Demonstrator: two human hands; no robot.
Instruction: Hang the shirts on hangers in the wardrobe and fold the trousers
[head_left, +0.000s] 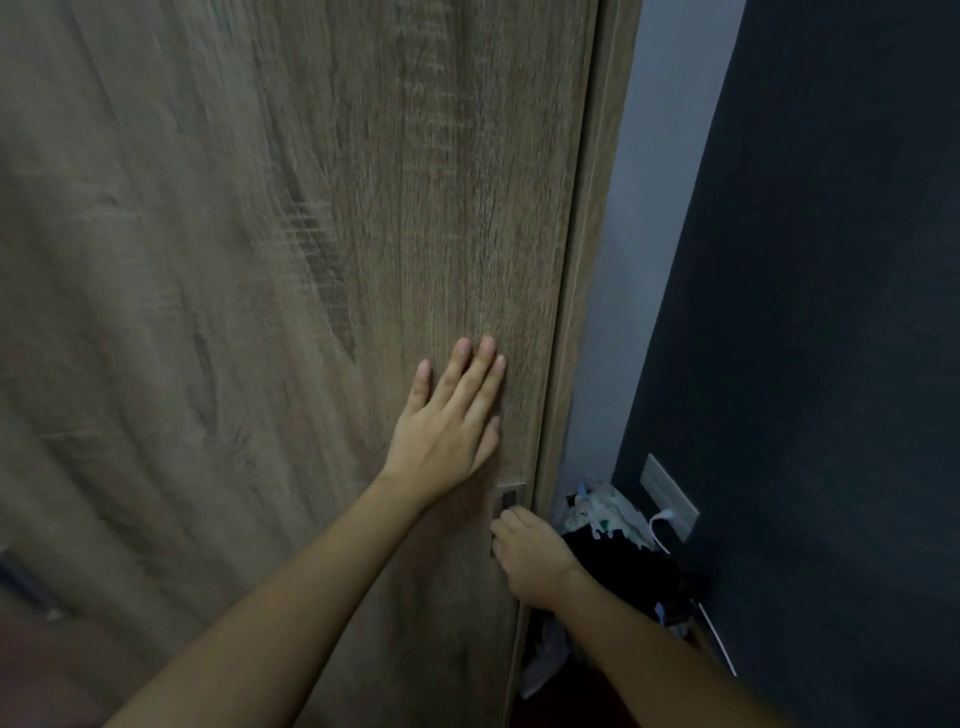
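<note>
A tall wood-grain wardrobe door (291, 260) fills most of the head view. My left hand (449, 426) lies flat against the door with straight fingers, just left of its right edge. Below it, my right hand (530, 564) curls its fingers round the small metal handle (510, 498) set in the door's right edge. No shirts, trousers or hangers can be made out as such.
A pile of dark and white clothes or bags (613, 535) lies on the floor in the gap right of the wardrobe. A dark wall (831, 312) stands on the right with a socket plate (670, 496) and a white cable (662, 535) plugged in.
</note>
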